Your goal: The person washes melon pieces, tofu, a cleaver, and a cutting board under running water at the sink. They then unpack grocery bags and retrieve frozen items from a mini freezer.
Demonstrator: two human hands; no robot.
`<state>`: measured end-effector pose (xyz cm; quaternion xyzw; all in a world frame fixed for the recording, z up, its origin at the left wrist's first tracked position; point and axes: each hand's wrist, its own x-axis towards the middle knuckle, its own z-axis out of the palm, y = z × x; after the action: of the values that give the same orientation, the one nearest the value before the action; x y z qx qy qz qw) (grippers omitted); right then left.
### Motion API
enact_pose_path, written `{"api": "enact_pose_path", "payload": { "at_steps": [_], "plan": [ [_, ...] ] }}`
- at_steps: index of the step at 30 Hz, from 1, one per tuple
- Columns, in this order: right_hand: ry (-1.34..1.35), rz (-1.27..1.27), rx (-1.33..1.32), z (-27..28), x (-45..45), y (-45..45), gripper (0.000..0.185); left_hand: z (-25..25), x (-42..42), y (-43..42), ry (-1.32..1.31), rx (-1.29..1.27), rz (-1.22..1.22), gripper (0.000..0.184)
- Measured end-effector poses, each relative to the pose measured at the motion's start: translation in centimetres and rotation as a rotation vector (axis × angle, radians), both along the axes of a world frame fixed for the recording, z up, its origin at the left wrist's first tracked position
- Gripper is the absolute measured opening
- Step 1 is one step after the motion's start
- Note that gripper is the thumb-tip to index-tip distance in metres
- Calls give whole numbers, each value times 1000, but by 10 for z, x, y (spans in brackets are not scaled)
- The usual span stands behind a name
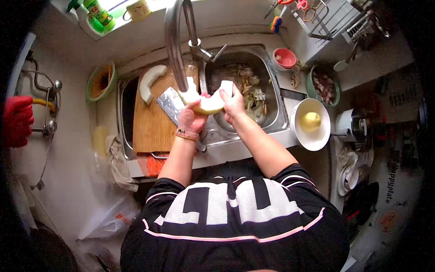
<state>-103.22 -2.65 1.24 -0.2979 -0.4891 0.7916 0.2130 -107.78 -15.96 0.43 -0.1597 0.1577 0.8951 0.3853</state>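
Observation:
Under the faucet, both my hands hold a curved pale piece of melon or gourd [212,105]. The fingers of my left hand [191,119] close on its left part, and my right hand [232,102] grips its right end. A cleaver [171,104] with a wide grey blade lies on the wooden cutting board [147,131], just left of my left hand. Another curved white slice [150,83] rests at the board's upper left. Beyond my right hand, the sink basin [274,109] holds peels and scraps [249,86].
The metal faucet [174,45] arches over my hands. At the right stand a white bowl [298,131] with a yellow item, a green bowl [311,86] with meat pieces and a pink bowl [285,58]. A green basket [93,93] stands at the left.

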Motion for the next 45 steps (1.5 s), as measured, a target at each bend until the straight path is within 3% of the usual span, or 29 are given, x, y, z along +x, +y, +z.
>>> {"api": "enact_pose_path", "payload": {
  "at_steps": [2,7,9,13,15,17,20,21,23,24,27,30,31,34,35,36,38,40,41,42,44,45],
  "plan": [
    [43,13,-4,3,1,0,30,0,-16,-17,28,-25,-30,44],
    [-91,336,-133,4,-17,1,25,14,-57,-56,115,3,-88,40],
    [-86,336,-328,-7,-31,-15,25,18,-64,-71,216,8,-16,41],
    [-17,200,-648,-5,-49,-70,27,37,-56,-95,163,-125,219,38],
    [87,294,-935,-16,-62,-84,26,36,-49,-105,116,-4,325,37],
    [120,359,-919,14,-55,-92,26,30,-41,-119,147,103,349,36],
    [44,541,-748,7,-66,-84,26,24,-25,-126,310,9,315,40],
    [-50,601,-737,15,-66,-74,24,20,-18,-127,235,160,287,41],
    [-180,615,-668,49,-65,-51,22,22,-7,-129,203,119,88,43],
    [-112,672,-713,55,-66,-39,22,28,-1,-126,173,93,-20,44],
    [2,635,-588,66,-56,-26,25,19,4,-103,185,-46,-221,44],
    [168,732,-211,52,-41,-15,29,26,10,-72,245,-384,-203,43],
    [82,587,-124,53,-34,-14,35,21,10,-65,329,-391,-257,48],
    [-105,637,323,56,-33,6,47,14,5,-41,518,-457,-360,53],
    [-175,675,714,54,-34,9,55,16,1,-32,419,-452,-362,55],
    [-272,724,1072,94,-20,-6,53,22,-6,-22,341,-357,-316,44],
    [-435,802,1273,94,-13,-20,56,14,-17,-7,310,43,-141,36],
    [-125,763,1523,77,-7,-22,54,-3,-33,4,224,132,-179,32],
    [-170,793,1569,69,-5,-19,52,-11,-39,9,178,175,-200,31],
    [-218,822,1612,74,-1,-20,50,-3,-43,10,55,25,-161,42],
    [-155,892,1626,79,4,-14,51,6,-45,-3,-27,118,-124,40],
    [-124,932,1630,81,9,-11,52,-6,-60,-8,-14,27,-207,36]
  ]
}}
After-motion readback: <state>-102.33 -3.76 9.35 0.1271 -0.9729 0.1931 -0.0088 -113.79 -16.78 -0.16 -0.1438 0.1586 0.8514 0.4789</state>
